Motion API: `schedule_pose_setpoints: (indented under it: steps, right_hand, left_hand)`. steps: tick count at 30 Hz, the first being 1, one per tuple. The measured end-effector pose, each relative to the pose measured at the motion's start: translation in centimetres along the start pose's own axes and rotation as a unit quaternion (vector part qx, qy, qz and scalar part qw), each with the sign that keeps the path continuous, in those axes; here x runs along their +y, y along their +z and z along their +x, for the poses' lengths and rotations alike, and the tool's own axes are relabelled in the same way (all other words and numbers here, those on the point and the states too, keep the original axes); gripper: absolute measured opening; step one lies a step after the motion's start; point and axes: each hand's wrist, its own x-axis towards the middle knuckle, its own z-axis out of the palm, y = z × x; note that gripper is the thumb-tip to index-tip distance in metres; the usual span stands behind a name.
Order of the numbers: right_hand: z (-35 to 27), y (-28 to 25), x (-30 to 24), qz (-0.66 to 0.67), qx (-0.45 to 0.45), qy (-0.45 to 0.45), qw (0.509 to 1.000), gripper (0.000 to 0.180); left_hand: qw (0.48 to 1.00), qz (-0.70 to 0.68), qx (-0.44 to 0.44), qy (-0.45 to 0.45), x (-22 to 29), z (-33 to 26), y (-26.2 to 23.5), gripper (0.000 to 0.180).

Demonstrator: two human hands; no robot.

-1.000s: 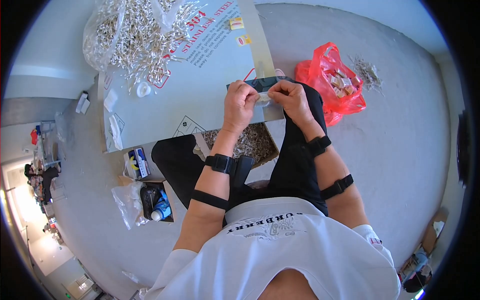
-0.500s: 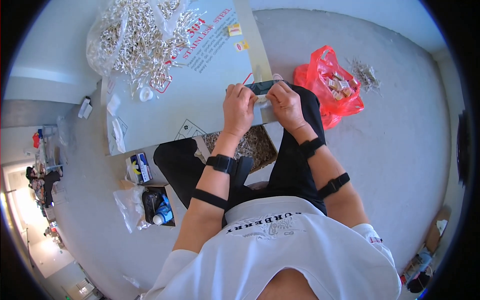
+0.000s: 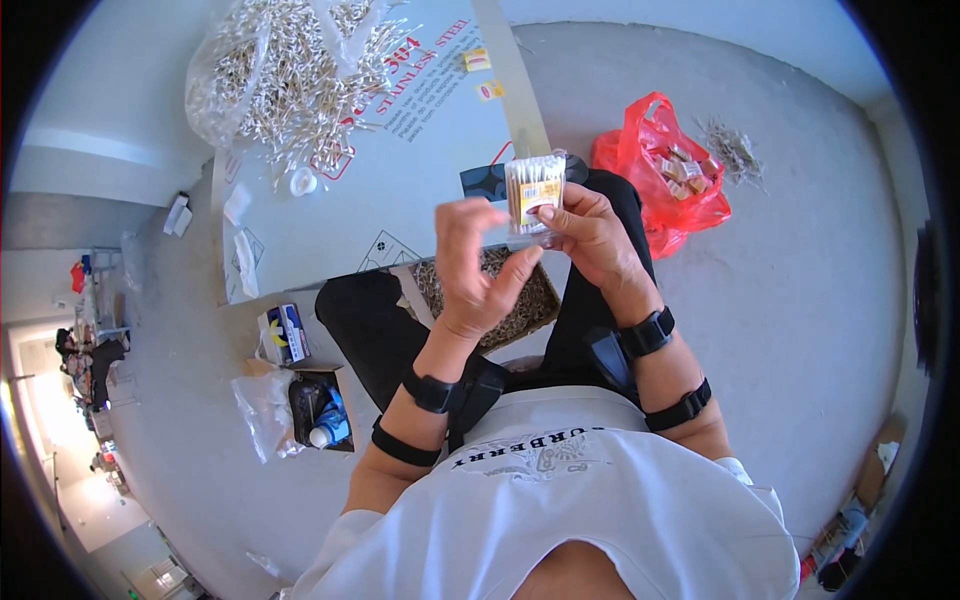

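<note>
**Swab pack held upright in your right hand**

In the head view, your right hand (image 3: 600,240) is closed on the pack (image 3: 533,185), thumb pressed across its front and fingers behind. The pack stands nearly upright over the near right corner of the table (image 3: 420,195), white swab tips uppermost, a yellow label on its face. Your left hand (image 3: 475,270) is spread wide beside it, thumb well away from the fingers, with nothing seen in its grasp; its fingers are blurred, and you cannot tell whether the thumb touches the pack's lower end.

Behind the pack, a dark mat (image 3: 483,182) lies at the table's edge. Farther off, you have loose swabs (image 3: 310,90) spilling from a clear bag (image 3: 213,105), near a white roll (image 3: 303,181). Two yellow cards (image 3: 476,60) lie to their right. On the floor to your right, a red bag (image 3: 625,155) holds small packets (image 3: 684,175).
</note>
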Motion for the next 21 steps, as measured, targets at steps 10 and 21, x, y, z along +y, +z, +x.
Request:
schedule_pose_setpoints:
  steps: [10,21]
  right_hand:
    - [-1.6,1.5,0.8,-0.099,-0.118,-0.139,0.978,0.023]
    - [-2.1,2.3,1.2,-0.047,-0.131,-0.157,0.978,0.029]
  left_hand:
    - [0.960,-0.199,-0.102,-0.166,2.8,2.7,-1.2,0.039]
    - [0.993,-0.111,-0.038,-0.033,2.3,2.0,-0.6,0.028]
